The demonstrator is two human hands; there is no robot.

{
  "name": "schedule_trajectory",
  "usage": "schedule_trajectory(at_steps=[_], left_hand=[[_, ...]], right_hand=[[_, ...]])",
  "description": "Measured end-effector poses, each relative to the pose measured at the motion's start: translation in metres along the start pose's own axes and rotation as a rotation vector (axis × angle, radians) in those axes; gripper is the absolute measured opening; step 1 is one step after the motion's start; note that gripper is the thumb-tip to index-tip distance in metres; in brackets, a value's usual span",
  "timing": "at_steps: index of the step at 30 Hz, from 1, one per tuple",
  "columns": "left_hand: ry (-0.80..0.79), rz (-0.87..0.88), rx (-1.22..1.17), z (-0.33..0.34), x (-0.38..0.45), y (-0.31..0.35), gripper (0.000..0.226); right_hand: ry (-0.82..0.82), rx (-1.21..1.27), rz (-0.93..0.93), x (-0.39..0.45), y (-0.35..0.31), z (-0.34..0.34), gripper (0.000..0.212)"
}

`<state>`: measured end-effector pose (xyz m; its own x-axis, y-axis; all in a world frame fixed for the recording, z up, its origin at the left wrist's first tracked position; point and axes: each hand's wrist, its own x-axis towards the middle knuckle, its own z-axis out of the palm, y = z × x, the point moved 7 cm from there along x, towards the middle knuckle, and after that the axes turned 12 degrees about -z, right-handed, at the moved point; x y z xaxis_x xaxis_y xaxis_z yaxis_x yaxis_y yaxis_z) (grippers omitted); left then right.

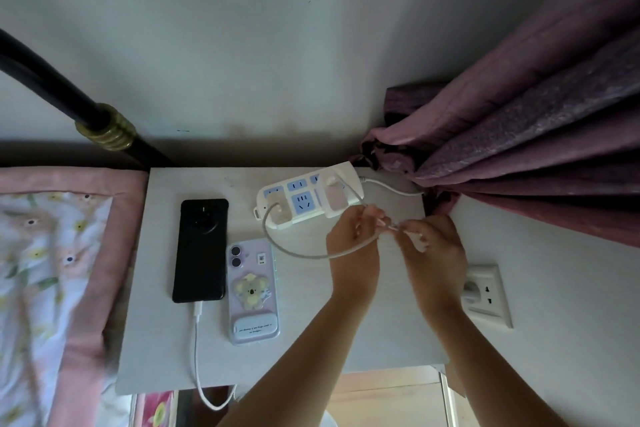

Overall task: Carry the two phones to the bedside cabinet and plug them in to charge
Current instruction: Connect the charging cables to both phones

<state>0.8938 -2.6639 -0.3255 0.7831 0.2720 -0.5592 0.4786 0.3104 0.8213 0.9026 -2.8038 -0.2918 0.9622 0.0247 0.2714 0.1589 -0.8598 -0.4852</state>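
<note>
Dim, flat indoor light with a cool grey cast. The wall (242, 45) darkens toward the upper corners, and a soft shadow band lies where it meets the cabinet top (166, 340). Wide-angle distortion bows the curtain (536, 135) at right and the bed rail (41, 80) at upper left. The bedding (45, 270) at left is smeared by blur; both hands are slightly soft.

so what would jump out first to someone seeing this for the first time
Two bare hands, left hand and right hand, meet over the white bedside cabinet top, pinching the end of a grey looping charging cable. To their left lie a black phone, already plugged in, and a lilac koala-case phone. Behind sits a white-and-blue power strip.
</note>
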Motion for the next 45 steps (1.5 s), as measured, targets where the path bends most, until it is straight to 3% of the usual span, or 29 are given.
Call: schedule_trajectory(at_steps=[4, 9, 11, 14, 15, 19, 26, 31, 33, 36, 38, 41, 42, 45], left_hand=[[0.0, 0.144, 0.17, -0.013, -0.004, 0.008, 0.031], [0.026, 0.194, 0.33, -0.025, 0.004, 0.012, 0.034], [0.026, 0.222, 0.311, -0.029, 0.005, 0.016, 0.032], [-0.02, 0.188, 0.188, -0.03, 0.0, 0.024, 0.03], [-0.031, 0.162, 0.129, -0.03, 0.0, 0.027, 0.03], [-0.071, 0.092, 0.053, -0.028, 0.006, 0.046, 0.03], [-0.112, -0.101, -0.209, -0.026, 0.006, 0.039, 0.025], [-0.316, -0.201, -0.07, -0.012, -0.016, -0.007, 0.033], [-0.397, -0.169, -0.045, -0.006, -0.017, -0.016, 0.034], [-0.519, -0.049, 0.234, 0.012, -0.034, -0.023, 0.021], [-0.336, 0.038, 0.351, 0.01, -0.037, -0.012, 0.012], [-0.055, -0.004, 0.59, -0.003, -0.025, -0.003, 0.02], [-0.058, -0.001, 0.633, -0.002, -0.024, -0.003, 0.023], [-0.128, -0.032, 0.432, -0.004, -0.018, -0.011, 0.021]], right_hand=[[0.037, 0.044, -0.143, -0.019, -0.01, -0.005, 0.026], [-0.133, 0.106, -0.276, -0.029, -0.022, 0.008, 0.025], [-0.19, 0.304, -0.148, -0.026, -0.02, 0.012, 0.019], [-0.166, 0.731, 0.247, -0.016, -0.015, 0.016, 0.004], [-0.205, 0.784, 0.298, -0.008, -0.019, 0.018, 0.009], [-0.555, 0.825, 0.281, 0.02, -0.048, 0.021, 0.018], [-0.776, 0.832, 0.246, 0.052, -0.085, 0.023, 0.012], [-0.672, 0.758, 0.19, 0.063, -0.105, 0.025, 0.018], [-0.6, 0.727, 0.199, 0.068, -0.108, 0.026, 0.017], [-0.571, 0.739, 0.229, 0.068, -0.116, 0.026, 0.013], [-0.561, 0.828, 0.296, 0.06, -0.118, 0.024, 0.012], [-0.479, 0.876, 0.375, 0.048, -0.122, 0.019, 0.008], [-0.454, 0.866, 0.338, 0.047, -0.127, 0.021, 0.008], [-0.43, 0.81, 0.155, 0.044, -0.14, 0.034, 0.017]])
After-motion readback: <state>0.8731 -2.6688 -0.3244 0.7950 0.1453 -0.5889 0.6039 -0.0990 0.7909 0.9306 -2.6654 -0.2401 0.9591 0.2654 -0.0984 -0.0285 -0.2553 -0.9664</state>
